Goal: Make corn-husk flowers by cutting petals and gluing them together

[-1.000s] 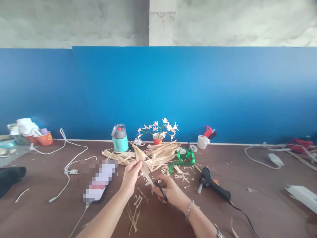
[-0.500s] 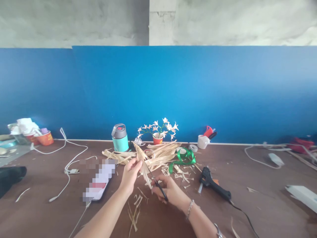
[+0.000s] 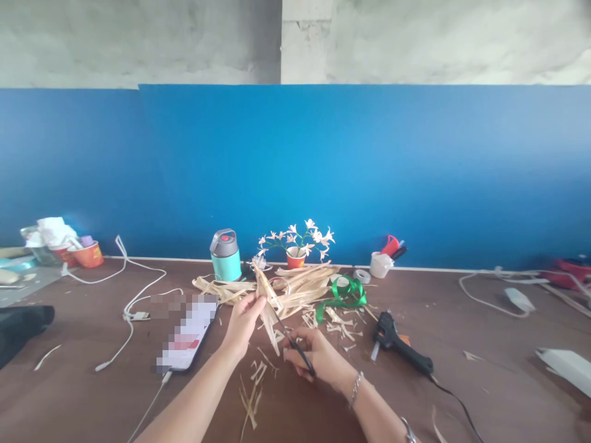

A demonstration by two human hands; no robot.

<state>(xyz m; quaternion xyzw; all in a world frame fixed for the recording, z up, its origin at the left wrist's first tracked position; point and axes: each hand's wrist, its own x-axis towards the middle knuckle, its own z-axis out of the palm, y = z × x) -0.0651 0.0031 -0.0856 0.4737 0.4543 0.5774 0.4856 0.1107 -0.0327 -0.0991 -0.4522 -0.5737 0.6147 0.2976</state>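
Left hand point(image 3: 243, 321) raised, fingers pinching a pale dried leaf strip point(image 3: 266, 303) upright. Right hand point(image 3: 318, 358) closed around black-handled scissors point(image 3: 295, 346), blades at the strip.

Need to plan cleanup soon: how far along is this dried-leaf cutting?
Done: trimmed offcuts litter the table, and a potted flower spray at the back looks finished. In hand: the left hand pinches a leaf strip while the right hand works scissors into it. Left: a pile of uncut strips behind; green ribbon and glue gun lie untouched.
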